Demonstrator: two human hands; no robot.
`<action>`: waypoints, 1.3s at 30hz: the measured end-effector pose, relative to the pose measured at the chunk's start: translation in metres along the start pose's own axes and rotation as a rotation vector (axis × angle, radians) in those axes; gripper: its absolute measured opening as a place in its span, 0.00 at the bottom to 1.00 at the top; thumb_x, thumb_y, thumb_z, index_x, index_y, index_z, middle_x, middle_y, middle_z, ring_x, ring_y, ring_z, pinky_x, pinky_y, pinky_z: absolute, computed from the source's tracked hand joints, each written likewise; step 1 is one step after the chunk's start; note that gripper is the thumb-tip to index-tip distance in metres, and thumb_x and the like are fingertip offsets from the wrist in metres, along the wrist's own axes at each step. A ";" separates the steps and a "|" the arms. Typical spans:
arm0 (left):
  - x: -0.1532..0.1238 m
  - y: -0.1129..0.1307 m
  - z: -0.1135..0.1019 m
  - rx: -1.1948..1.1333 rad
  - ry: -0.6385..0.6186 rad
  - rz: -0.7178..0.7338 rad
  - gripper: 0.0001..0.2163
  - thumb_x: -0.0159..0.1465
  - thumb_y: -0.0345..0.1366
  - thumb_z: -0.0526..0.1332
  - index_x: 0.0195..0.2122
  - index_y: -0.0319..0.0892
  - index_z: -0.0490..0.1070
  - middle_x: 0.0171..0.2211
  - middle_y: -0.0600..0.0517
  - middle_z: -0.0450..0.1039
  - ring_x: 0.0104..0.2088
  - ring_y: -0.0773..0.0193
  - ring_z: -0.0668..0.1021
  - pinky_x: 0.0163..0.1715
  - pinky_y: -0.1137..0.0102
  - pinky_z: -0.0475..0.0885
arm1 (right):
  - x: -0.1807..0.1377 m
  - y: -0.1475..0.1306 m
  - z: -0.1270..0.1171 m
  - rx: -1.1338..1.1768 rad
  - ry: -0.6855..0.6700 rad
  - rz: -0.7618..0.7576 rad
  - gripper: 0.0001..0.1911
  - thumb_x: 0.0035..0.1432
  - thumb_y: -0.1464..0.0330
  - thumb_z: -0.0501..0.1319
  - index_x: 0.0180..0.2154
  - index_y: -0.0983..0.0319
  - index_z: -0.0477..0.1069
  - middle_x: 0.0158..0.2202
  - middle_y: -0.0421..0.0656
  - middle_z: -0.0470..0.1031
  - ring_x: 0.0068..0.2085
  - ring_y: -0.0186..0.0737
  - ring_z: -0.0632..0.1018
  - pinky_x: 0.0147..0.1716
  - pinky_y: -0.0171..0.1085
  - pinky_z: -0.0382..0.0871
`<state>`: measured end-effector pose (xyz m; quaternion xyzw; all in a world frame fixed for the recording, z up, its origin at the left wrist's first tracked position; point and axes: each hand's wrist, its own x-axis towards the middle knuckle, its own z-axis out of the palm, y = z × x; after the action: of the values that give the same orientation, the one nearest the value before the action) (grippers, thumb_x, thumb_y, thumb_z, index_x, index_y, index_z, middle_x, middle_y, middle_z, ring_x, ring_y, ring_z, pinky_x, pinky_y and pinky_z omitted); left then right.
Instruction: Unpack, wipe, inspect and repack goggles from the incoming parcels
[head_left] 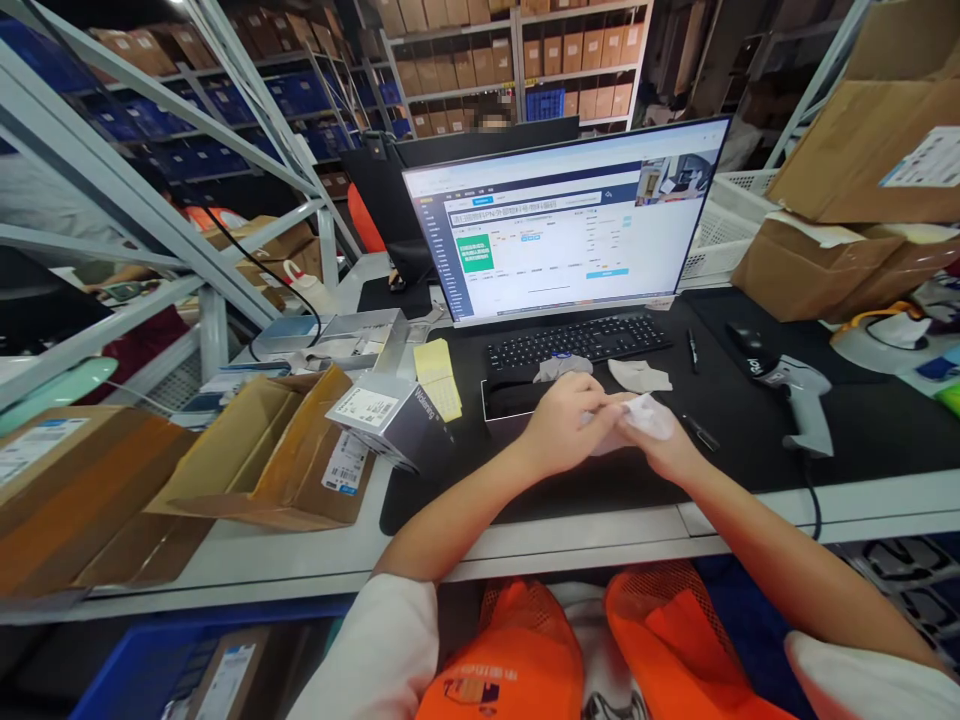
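Observation:
My left hand (566, 425) and my right hand (664, 447) meet over the black desk mat, both closed. Between them is a thin, crumpled white wrapper (651, 416); whether it is paper or film, I cannot tell. Part of it is hidden by my fingers. Just behind my left hand lies a shallow open box (504, 398) with a dark inside. A crumpled grey piece (564, 368) rests at that box's far edge. Beyond my right hand is a flat beige piece (640, 376), close to the keyboard (581, 338).
A monitor (555, 230) stands behind the keyboard. On the left are a grey carton (394, 420), yellow sticky labels (437, 378) and an open cardboard box (281, 450). Pens (700, 432) and a barcode scanner (799, 390) lie right; cardboard boxes (862, 150) are stacked beyond.

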<state>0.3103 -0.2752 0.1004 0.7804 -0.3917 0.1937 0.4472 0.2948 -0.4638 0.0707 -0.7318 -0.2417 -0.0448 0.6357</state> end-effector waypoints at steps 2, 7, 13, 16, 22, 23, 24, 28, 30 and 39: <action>0.007 -0.016 -0.007 0.089 0.005 -0.082 0.14 0.72 0.39 0.55 0.40 0.40 0.79 0.39 0.47 0.78 0.42 0.59 0.77 0.49 0.62 0.72 | -0.005 0.002 -0.015 0.013 0.113 0.056 0.17 0.60 0.52 0.66 0.37 0.58 0.79 0.41 0.45 0.82 0.46 0.47 0.81 0.50 0.44 0.73; 0.052 -0.072 -0.011 0.462 -0.286 -0.400 0.16 0.70 0.32 0.53 0.52 0.38 0.77 0.55 0.44 0.76 0.56 0.54 0.74 0.61 0.61 0.66 | -0.001 0.009 -0.058 -0.219 0.207 0.248 0.26 0.59 0.44 0.61 0.31 0.60 0.80 0.37 0.47 0.82 0.42 0.50 0.80 0.46 0.44 0.72; 0.107 -0.107 -0.001 0.407 -0.630 -0.468 0.13 0.55 0.30 0.67 0.42 0.42 0.83 0.35 0.50 0.83 0.34 0.60 0.81 0.39 0.70 0.75 | 0.021 0.014 -0.075 -0.438 0.107 0.296 0.29 0.57 0.44 0.57 0.28 0.62 0.79 0.35 0.49 0.82 0.40 0.52 0.80 0.44 0.45 0.71; 0.115 -0.099 -0.014 0.437 -0.602 -0.446 0.07 0.56 0.30 0.65 0.35 0.39 0.83 0.31 0.47 0.82 0.31 0.59 0.80 0.36 0.68 0.73 | 0.029 0.015 -0.071 -0.445 0.082 0.254 0.27 0.58 0.45 0.59 0.35 0.63 0.80 0.35 0.50 0.82 0.41 0.52 0.81 0.46 0.47 0.72; 0.100 -0.027 -0.067 0.560 -0.238 -0.122 0.11 0.66 0.32 0.58 0.43 0.43 0.79 0.44 0.48 0.81 0.46 0.55 0.79 0.44 0.65 0.70 | 0.056 -0.025 -0.055 -0.419 0.057 -0.199 0.23 0.65 0.53 0.61 0.55 0.59 0.75 0.51 0.49 0.79 0.57 0.50 0.75 0.56 0.47 0.70; 0.095 -0.011 -0.076 0.576 -0.197 -0.053 0.10 0.67 0.32 0.57 0.43 0.43 0.79 0.43 0.49 0.81 0.45 0.56 0.80 0.43 0.65 0.70 | 0.061 -0.038 -0.051 -0.439 0.032 -0.273 0.18 0.65 0.54 0.60 0.48 0.58 0.78 0.58 0.48 0.75 0.56 0.49 0.76 0.56 0.47 0.70; 0.090 0.005 -0.084 0.587 -0.170 0.005 0.10 0.68 0.32 0.57 0.43 0.44 0.78 0.42 0.50 0.81 0.43 0.57 0.80 0.42 0.66 0.70 | 0.064 -0.052 -0.048 -0.463 -0.001 -0.335 0.16 0.66 0.55 0.60 0.42 0.58 0.80 0.63 0.47 0.71 0.55 0.48 0.77 0.56 0.46 0.70; 0.067 0.046 -0.104 0.614 -0.143 0.166 0.09 0.70 0.33 0.56 0.43 0.43 0.76 0.39 0.51 0.80 0.41 0.59 0.80 0.40 0.67 0.69 | 0.064 -0.094 -0.037 -0.522 -0.209 -0.464 0.17 0.68 0.58 0.59 0.31 0.59 0.77 0.50 0.46 0.79 0.46 0.45 0.79 0.48 0.41 0.71; 0.054 0.051 -0.108 0.644 -0.143 0.161 0.08 0.70 0.37 0.57 0.40 0.42 0.75 0.38 0.49 0.79 0.41 0.58 0.79 0.41 0.66 0.69 | 0.057 -0.102 -0.033 -0.533 -0.310 -0.446 0.19 0.69 0.58 0.58 0.28 0.59 0.74 0.33 0.44 0.77 0.35 0.41 0.77 0.38 0.38 0.69; 0.009 0.007 -0.085 0.383 -0.312 -0.081 0.13 0.71 0.43 0.58 0.32 0.42 0.72 0.39 0.49 0.75 0.40 0.60 0.78 0.42 0.67 0.71 | 0.030 -0.077 -0.046 -0.374 -0.334 -0.074 0.16 0.66 0.55 0.61 0.41 0.58 0.80 0.37 0.44 0.81 0.35 0.42 0.78 0.35 0.38 0.71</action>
<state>0.3140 -0.2089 0.1546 0.8863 -0.3806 0.1236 0.2330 0.3009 -0.4929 0.1608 -0.8245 -0.3576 0.0097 0.4385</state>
